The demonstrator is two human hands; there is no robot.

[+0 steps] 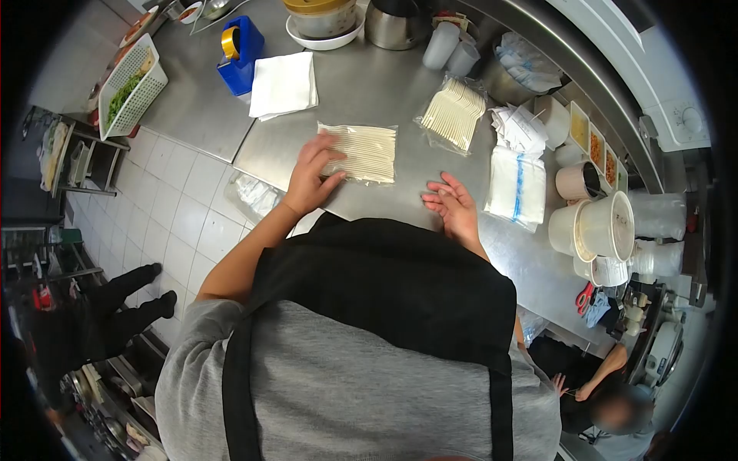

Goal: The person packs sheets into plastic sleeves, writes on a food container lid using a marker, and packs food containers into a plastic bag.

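A clear plastic pack of pale, slim wooden cutlery (365, 155) lies flat on the steel counter in front of me. My left hand (314, 170) grips its left end, fingers over the top and thumb by the lower edge. To the right of that pack, my right hand (455, 209) hovers near the counter's front edge, palm partly up, fingers loosely apart and holding nothing. Farther back on the right sits a second plastic pack of wooden cutlery (453, 115), its pieces fanned in a row.
White napkins (283, 84) and a blue tape dispenser (241, 54) lie at the back left. On the right are a wrapped white napkin pack (515, 184), plastic tubs (611, 227) and red scissors (585, 296). A co-worker's hand (584, 392) shows at lower right; another person's legs (131, 307) at left.
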